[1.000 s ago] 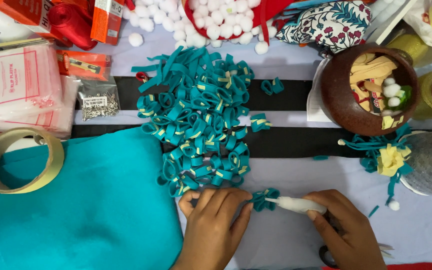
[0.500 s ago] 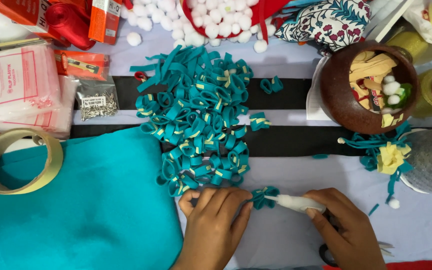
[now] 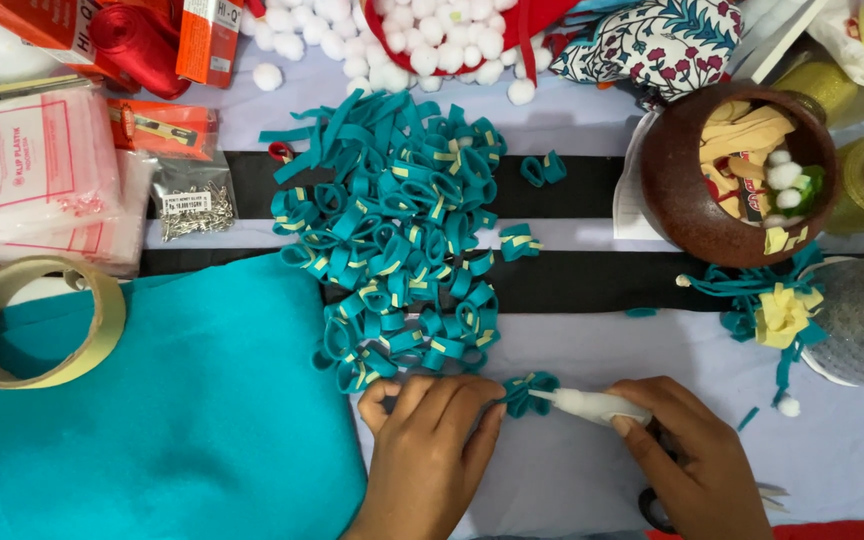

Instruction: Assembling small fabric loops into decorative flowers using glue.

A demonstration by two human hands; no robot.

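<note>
Pinching teal felt loop (image 3: 529,392) in left hand (image 3: 430,450) fingers; right hand (image 3: 697,460) closed around white glue tube (image 3: 592,404). Loop likely soft, light; best held at fold.

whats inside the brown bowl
The brown bowl holds yellow felt pieces, a few white pompoms and a bit of green. These cover the bottom of the bowl, so anything lying beneath them cannot be seen.

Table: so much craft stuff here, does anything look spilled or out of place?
A few things have strayed. White pompoms lie loose on the cloth outside their red holder. Two teal loops sit apart from the main loop pile. Small teal scraps lie scattered near the silver cone. Nothing looks damaged.
</note>
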